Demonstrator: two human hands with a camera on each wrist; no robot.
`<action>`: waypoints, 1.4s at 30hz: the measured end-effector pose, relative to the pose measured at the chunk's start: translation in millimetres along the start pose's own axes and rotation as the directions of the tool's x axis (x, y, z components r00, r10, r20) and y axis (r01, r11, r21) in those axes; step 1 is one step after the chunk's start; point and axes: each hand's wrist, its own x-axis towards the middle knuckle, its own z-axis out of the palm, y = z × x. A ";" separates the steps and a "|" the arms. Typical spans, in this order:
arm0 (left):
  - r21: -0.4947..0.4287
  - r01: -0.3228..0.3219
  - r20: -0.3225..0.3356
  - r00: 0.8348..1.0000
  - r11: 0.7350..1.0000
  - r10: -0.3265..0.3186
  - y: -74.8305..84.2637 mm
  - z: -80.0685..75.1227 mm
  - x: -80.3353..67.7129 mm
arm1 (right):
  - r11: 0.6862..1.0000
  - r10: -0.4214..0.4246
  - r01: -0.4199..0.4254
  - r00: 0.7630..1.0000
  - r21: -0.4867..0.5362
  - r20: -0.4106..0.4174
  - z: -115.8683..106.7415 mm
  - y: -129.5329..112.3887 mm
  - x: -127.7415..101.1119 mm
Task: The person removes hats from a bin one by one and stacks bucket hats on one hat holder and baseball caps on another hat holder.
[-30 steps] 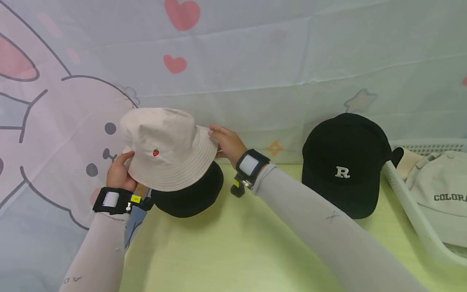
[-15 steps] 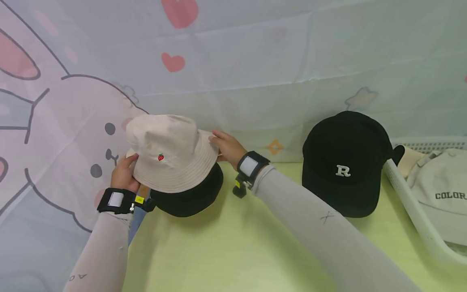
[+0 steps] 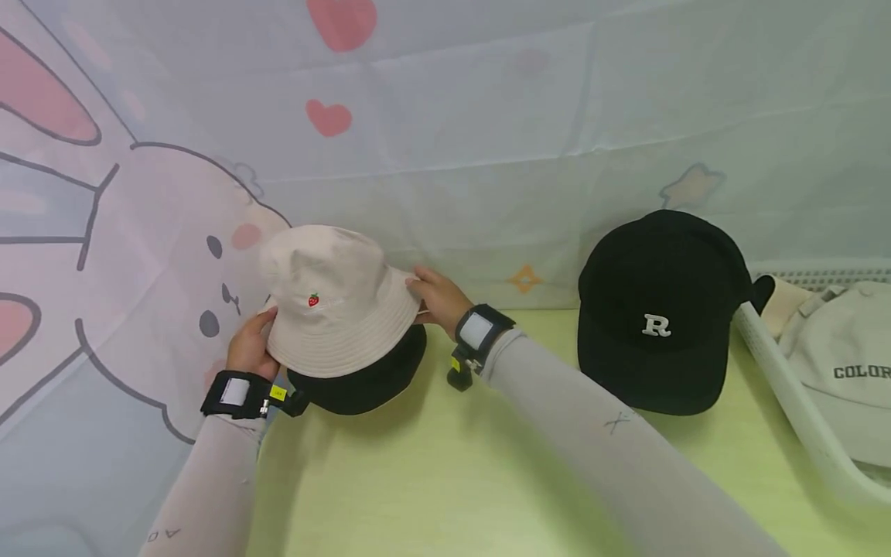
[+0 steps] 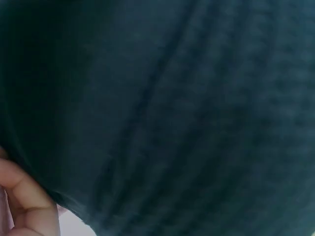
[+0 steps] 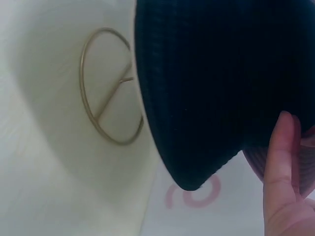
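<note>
Pale cartoon backdrop cloth [image 3: 487, 116], printed with hearts and a rabbit, hangs behind a yellow-green table [image 3: 431, 480]. We note a white slatted basket [image 3: 793, 402] at the table's right edge; inside it lies a light grey cap [image 3: 849, 363] lettered "COLOR", with a tan piece of fabric tucked behind it against the basket's back rim. Just left of the basket, outside it, a black cap [image 3: 654, 309] with a white "R" stands on the table, touching the basket's rim.

At the left of the table we see a beige bucket hat [image 3: 334, 302] with a small strawberry on its front. It sits on top of a black bucket hat [image 3: 362, 379], whose brim shows beneath it on the table. From the right wrist view we also see a thin metal ring stand [image 5: 110, 88] under the black brim.

Left hand [image 3: 249, 348]: thumb on top of the beige brim at its left edge, other fingers hidden beneath, so it pinches the brim. Wrist bent up, forearm rising from the lower left, black strap on the wrist.

Right hand [image 3: 435, 298]: fingers curled onto the beige brim's right edge, pinching it, close to the backdrop. Forearm in a grey sleeve runs in from the lower right.
</note>
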 end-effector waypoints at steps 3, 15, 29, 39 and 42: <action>-0.037 0.044 -0.017 0.999 0.998 -0.044 -1.5 -2.0 -0.7 | 1.000 0.014 -0.014 1.000 0.016 -0.018 2.8 4.5 -0.9; -0.042 0.049 -0.174 0.983 0.998 -0.056 -17.1 -7.3 -4.9 | 0.996 0.066 -0.061 0.995 0.063 -0.080 8.7 24.2 -0.7; 0.128 -0.037 -0.153 0.987 0.991 0.057 -43.4 -26.6 9.4 | 0.996 0.075 -0.066 0.987 0.063 -0.146 7.9 41.7 1.0; 0.177 -0.070 -0.086 0.993 0.982 0.086 -58.6 -37.8 14.8 | 0.994 0.093 -0.080 0.977 0.074 -0.190 9.5 56.8 2.8; 0.201 -0.078 -0.085 0.992 0.977 0.096 -64.7 -39.6 15.8 | 0.995 0.085 -0.073 0.980 0.067 -0.182 10.5 59.6 1.7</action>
